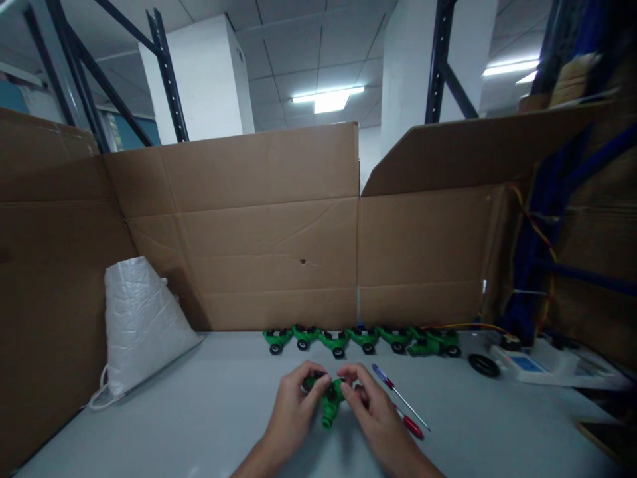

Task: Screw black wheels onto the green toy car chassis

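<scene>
Between my two hands is a green toy vehicle part [330, 402] with dark pieces at its upper end, its narrow end pointing down toward me. My left hand [297, 402] pinches its left side, thumb and fingers closed around a dark piece. On the other side, my right hand [369, 410] has its thumb and fingertips closed on the part's right arm; what sits under those fingers is partly hidden. Behind my hands stands a row of several similar green toy vehicles [338, 344] with black wheels. A screwdriver [401, 396] and a red pen-like tool [412, 425] lie right of my right hand.
Cardboard walls [269, 245] enclose the grey table [164, 425] at the back and sides. A silvery padded bag [142, 332] leans at the left. To the right are a black ring [484, 365], a white device [552, 365] and a blue rack post [527, 265] with wires.
</scene>
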### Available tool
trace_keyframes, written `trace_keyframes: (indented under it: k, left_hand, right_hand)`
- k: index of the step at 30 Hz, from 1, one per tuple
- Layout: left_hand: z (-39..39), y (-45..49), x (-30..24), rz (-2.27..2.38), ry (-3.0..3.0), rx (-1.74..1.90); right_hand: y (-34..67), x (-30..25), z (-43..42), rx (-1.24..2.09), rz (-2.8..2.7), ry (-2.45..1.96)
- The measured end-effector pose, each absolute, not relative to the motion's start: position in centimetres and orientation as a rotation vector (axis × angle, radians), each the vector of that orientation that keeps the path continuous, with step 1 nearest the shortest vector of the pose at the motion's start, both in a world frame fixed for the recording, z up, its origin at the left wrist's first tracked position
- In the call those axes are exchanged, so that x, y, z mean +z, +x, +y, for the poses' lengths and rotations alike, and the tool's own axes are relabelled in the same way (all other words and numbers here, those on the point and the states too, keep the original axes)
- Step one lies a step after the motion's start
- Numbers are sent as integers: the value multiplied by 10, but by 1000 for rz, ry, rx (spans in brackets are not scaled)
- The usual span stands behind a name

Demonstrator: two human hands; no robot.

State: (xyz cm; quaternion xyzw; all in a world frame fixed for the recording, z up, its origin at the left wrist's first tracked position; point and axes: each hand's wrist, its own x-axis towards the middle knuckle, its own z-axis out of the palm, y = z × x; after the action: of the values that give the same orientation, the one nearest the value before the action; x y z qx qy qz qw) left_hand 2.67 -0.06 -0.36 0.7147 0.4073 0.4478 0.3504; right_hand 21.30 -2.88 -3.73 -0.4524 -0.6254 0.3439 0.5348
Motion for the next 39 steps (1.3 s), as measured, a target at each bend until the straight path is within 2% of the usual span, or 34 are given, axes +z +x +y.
trace_keyframes:
  k: [5, 11, 16, 25, 33, 39]
  left_hand:
    - [8, 26, -14, 1014, 1676, 1108]
    - [9, 26, -19, 973, 1689, 1051]
    - [5, 26, -16, 999, 1696, 987]
    - [15, 27, -23, 971, 1555, 1111]
    - [1, 27, -17, 863, 1502, 931]
    - [2, 27, -20, 779, 1523, 926]
  right_hand:
    - [213, -36, -30, 807, -1493, -1196]
    - [209, -35, -31, 1072, -1600, -1149]
    - [207, -40, -29, 1166, -1551, -1114]
    - [214, -51, -22, 1175, -1459, -1097]
    - [221, -54, -21, 1118, -1457, -1107]
    - [221, -55, -22, 1067, -1472, -1088]
